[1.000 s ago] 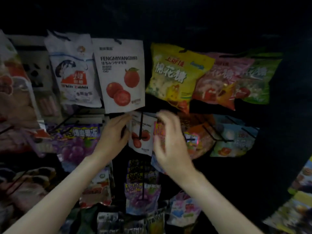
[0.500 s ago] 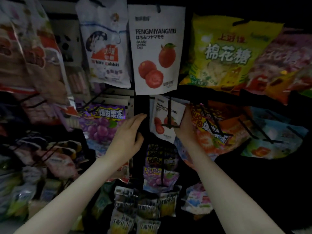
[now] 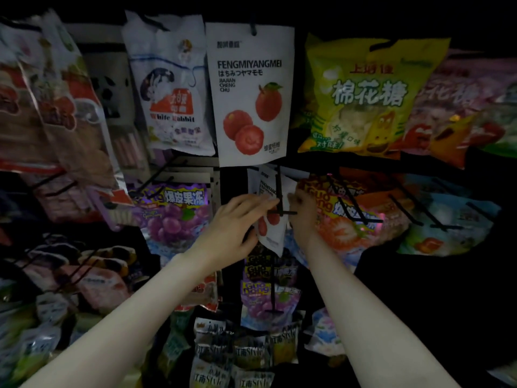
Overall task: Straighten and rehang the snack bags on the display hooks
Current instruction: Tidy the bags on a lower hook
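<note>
A small white bag with red fruit hangs tilted on a black display hook in the middle row, under a larger white bag of the same kind. My left hand lies on the small bag's left side, fingers stretched toward the hook's crossbar. On the bag's right edge my right hand grips it, fingers partly hidden behind the bag. An orange strawberry bag hangs just right of that hand.
A purple grape jelly bag hangs to the left, a White Rabbit bag and a yellow marshmallow bag above. Bare black hooks jut out at right. More small bags hang below my hands.
My left hand moved right from beside the small white bag onto its front. The right hand stays at its right edge. The bag now hangs more twisted.
</note>
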Available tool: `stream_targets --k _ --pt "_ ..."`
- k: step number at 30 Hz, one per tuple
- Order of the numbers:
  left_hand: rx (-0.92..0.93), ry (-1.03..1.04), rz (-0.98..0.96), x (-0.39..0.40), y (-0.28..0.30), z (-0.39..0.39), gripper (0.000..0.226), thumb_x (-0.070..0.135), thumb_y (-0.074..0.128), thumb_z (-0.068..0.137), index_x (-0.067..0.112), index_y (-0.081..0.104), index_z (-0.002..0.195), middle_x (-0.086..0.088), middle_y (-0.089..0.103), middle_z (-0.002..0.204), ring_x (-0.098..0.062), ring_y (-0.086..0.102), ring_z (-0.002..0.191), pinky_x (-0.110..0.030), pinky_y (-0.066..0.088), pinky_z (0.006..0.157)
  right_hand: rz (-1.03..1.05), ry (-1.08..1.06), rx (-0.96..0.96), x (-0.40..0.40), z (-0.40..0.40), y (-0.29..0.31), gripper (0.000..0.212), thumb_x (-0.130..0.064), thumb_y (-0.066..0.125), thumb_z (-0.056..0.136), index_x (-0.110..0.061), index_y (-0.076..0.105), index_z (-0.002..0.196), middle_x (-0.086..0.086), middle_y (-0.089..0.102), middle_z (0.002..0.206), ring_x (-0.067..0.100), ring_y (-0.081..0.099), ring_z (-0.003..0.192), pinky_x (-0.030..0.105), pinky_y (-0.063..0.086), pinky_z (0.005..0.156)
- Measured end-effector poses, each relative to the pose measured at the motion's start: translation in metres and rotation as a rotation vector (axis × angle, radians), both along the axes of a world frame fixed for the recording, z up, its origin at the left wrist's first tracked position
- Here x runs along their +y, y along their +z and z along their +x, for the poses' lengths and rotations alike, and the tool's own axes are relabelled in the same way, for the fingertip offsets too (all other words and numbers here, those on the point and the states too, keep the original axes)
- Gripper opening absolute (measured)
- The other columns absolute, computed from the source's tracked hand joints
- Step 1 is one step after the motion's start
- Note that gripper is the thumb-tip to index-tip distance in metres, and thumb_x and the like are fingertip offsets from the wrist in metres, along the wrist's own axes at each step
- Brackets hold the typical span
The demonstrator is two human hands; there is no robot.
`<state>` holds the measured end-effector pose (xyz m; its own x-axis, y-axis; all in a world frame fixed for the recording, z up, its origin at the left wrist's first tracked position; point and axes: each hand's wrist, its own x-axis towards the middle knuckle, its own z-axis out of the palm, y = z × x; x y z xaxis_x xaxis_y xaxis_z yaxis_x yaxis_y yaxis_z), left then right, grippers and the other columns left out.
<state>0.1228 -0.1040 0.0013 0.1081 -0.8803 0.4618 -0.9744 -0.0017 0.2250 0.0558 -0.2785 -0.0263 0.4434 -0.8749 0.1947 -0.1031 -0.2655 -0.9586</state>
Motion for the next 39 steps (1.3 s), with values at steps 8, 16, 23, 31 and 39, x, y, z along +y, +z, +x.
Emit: stream_targets --k 8,16,23,31,39 --pt "0.199 0.154 -0.098 0.018 -0.016 0.011 0.052 0.011 0.047 0.085 0.011 0.041 0.137 -0.009 0.044 0.138 -0.026 0.037 0.126 -0.036 0.030 0.105 -0.016 -0.046 -0.015 0.027 -0.049 -0.011 0.034 -0.021 0.035 0.102 -0.004 0.048 0.128 0.003 0.054 0.119 0.015 0.051 0.109 0.030 0.039 0.091" --pt "0.423 0.045 -0.120 0.032 -0.010 0.005 0.048 0.016 0.052 0.093 0.017 0.036 0.138 0.004 0.042 0.132 0.001 0.039 0.112 -0.011 0.030 0.089 -0.169 -0.052 -0.080 0.094 -0.095 0.013 0.018 -0.015 0.041 0.100 -0.024 0.051 0.088 -0.007 0.051 0.082 -0.007 0.053 0.072 0.028 0.040 0.070" --pt "0.414 -0.098 -0.307 0.034 0.021 -0.003 0.033 0.012 0.057 0.091 0.018 0.051 0.123 0.010 0.055 0.101 0.000 0.053 0.092 -0.010 0.042 0.077 -0.412 -0.167 -0.119 0.118 -0.113 0.056 0.028 -0.035 0.038 0.092 -0.014 0.055 0.085 0.011 0.049 0.066 0.017 0.044 0.057 0.027 0.031 0.054" --pt "0.658 0.017 -0.364 0.002 0.107 0.034 0.042 0.013 0.049 0.093 0.012 0.039 0.134 -0.004 0.048 0.134 -0.014 0.045 0.122 -0.030 0.039 0.102 -0.538 -0.304 -0.222 0.114 -0.099 0.140 0.023 -0.019 0.042 0.100 -0.012 0.053 0.080 0.002 0.050 0.064 0.011 0.043 0.055 0.025 0.031 0.052" --pt "0.559 -0.052 -0.352 -0.017 0.107 -0.003 0.057 0.019 0.057 0.087 0.023 0.035 0.140 0.001 0.046 0.137 -0.015 0.042 0.127 -0.021 0.034 0.095 -0.577 -0.330 -0.186 0.092 -0.095 0.174 0.023 -0.017 0.043 0.099 -0.005 0.056 0.085 0.014 0.058 0.076 0.023 0.049 0.065 0.034 0.033 0.060"
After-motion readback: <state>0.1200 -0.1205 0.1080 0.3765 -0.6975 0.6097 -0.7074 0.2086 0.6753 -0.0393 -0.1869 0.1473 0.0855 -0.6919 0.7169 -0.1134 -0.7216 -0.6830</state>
